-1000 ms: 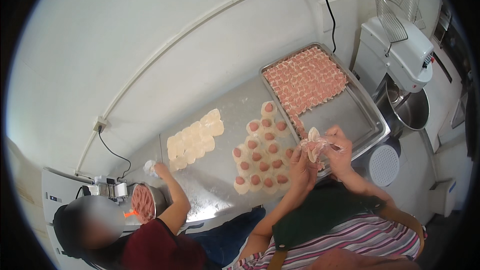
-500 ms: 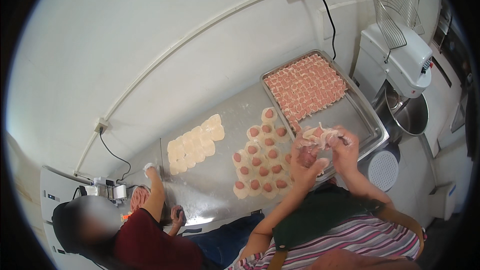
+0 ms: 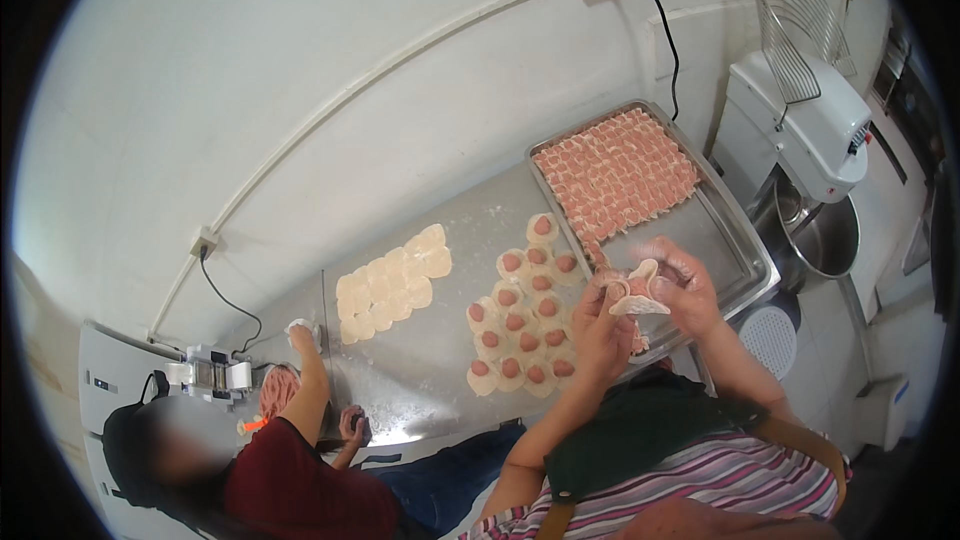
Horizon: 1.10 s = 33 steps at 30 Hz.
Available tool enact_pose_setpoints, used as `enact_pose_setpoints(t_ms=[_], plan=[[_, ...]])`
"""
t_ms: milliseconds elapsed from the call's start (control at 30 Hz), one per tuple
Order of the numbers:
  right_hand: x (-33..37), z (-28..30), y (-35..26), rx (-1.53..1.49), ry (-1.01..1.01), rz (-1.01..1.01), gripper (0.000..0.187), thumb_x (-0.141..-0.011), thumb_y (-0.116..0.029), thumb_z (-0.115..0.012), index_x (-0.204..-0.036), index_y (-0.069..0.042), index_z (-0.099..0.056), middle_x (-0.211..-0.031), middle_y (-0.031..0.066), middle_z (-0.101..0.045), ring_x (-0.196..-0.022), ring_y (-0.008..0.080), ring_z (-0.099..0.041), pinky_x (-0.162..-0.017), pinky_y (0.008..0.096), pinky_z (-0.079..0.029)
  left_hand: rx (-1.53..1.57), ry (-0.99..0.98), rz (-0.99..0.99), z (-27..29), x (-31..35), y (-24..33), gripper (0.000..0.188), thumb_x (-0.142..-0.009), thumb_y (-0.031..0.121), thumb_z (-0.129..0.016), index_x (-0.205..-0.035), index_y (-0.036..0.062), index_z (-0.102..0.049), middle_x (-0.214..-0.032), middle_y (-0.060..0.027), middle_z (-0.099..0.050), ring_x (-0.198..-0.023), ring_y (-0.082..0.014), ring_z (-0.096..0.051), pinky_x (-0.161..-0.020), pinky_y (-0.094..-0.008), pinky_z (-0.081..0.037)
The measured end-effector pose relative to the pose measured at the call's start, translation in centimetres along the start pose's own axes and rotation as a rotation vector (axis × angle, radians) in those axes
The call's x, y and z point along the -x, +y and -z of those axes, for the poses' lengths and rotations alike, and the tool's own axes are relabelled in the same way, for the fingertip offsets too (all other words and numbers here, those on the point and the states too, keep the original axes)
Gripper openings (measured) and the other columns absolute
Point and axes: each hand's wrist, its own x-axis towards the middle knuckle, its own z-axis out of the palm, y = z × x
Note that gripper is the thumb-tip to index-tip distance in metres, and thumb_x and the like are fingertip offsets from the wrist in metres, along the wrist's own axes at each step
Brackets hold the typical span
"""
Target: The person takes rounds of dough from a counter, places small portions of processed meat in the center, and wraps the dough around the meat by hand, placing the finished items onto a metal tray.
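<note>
An open-topped dumpling (image 3: 640,295), pale wrapper folded up around pink meat filling, is held between my two hands over the near corner of the metal tray (image 3: 705,230). My left hand (image 3: 600,330) grips its left side, and my right hand (image 3: 690,290) pinches its right side, some fingers blurred. More pink and white stuff shows below the hands, partly hidden. Rows of filled dumplings (image 3: 615,175) pack the tray's far left part. Left of my hands, several flat round wrappers (image 3: 483,385) lie overlapping, each with a ball of meat (image 3: 515,322) on it.
Bare overlapping wrappers (image 3: 395,285) lie farther left on the steel table (image 3: 440,340). A person in a dark red shirt (image 3: 300,480) works at the table's left end, by a small machine (image 3: 215,375). A mixer (image 3: 800,120) with a steel bowl stands beyond the tray.
My hands have turned the dumpling, and its folded wrapper now faces up more plainly. The right fingers have lifted across its far side. The other person's hand shifts slightly.
</note>
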Motion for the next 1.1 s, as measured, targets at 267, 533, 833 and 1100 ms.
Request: enact_pose_setpoints(t_ms=[267, 533, 833, 1100], plan=[[1.2, 0.1, -1.6, 0.521, -0.081, 0.154, 0.017, -0.074, -0.008, -0.071, -0.083, 0.002, -0.061, -0.088, 0.0072, -0.053, -0.075, 0.0121, -0.051, -0.065, 0.0233, -0.040, -0.346, -0.161, -0.219, -0.8, 0.2, 0.4, 0.030, -0.078, -0.002, -0.057, -0.102, 0.0071, -0.041, -0.119, -0.0129, -0.045, -0.102, -0.0167, -0.049, -0.088, -0.0291, -0.041], [-0.6, 0.8, -2.8, 0.486, -0.219, 0.242, 0.021, -0.069, 0.000, -0.072, -0.085, 0.000, -0.060, -0.085, 0.0075, -0.054, -0.075, 0.0137, -0.052, -0.066, 0.0250, -0.041, -0.183, -0.142, -0.323, -2.3, -0.7, 0.6, 0.027, -0.079, -0.004, -0.056, -0.098, 0.0068, -0.040, -0.117, -0.0159, -0.046, -0.107, -0.0215, -0.048, -0.093, -0.0332, -0.039], [-0.8, -0.4, -4.6, 0.584, -0.291, 0.299, 0.019, -0.064, 0.001, -0.074, -0.080, -0.001, -0.063, -0.079, 0.0087, -0.060, -0.071, 0.0148, -0.055, -0.062, 0.0249, -0.043, -0.171, -0.389, -0.054, -0.3, -0.5, 1.0, 0.045, -0.067, 0.008, -0.073, -0.103, 0.0053, -0.045, -0.113, -0.0135, -0.044, -0.103, -0.0180, -0.046, -0.079, -0.0294, -0.045], [-0.3, -0.5, -5.9, 0.478, -0.244, 0.102, 0.025, -0.059, -0.004, -0.077, -0.079, -0.003, -0.063, -0.075, 0.0057, -0.057, -0.066, 0.0143, -0.054, -0.059, 0.0254, -0.042, -0.341, -0.581, -0.044, -0.1, -1.5, 2.4, 0.047, -0.066, 0.007, -0.073, -0.105, 0.0034, -0.048, -0.111, -0.0123, -0.047, -0.102, -0.0184, -0.047, -0.079, -0.0278, -0.044]])
